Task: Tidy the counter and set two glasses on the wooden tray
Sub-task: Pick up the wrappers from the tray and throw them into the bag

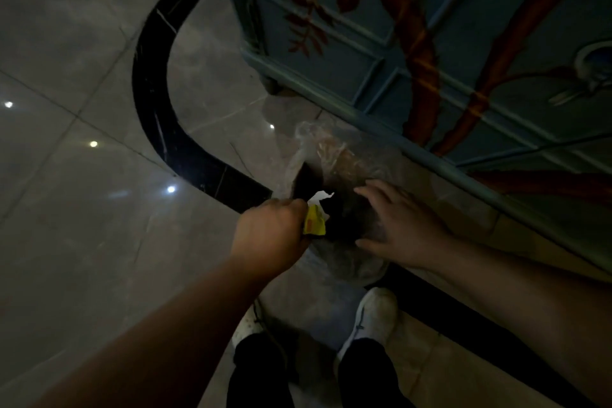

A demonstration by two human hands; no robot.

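The scene is dim. A waste bin lined with a clear plastic bag (318, 146) stands on the floor beside a painted cabinet. My left hand (271, 235) is closed around crumpled yellow and white wrappers (314, 222), held over the bin's dark opening. My right hand (400, 225) rests flat with spread fingers on the bag at the bin's right rim. No glasses, tray or counter are in view.
A blue cabinet (381, 53) painted with red branches stands at the upper right, close behind the bin. The glossy tiled floor (66, 76) has a curved black inlay band (149, 83). My two white shoes (374, 315) stand just below the bin.
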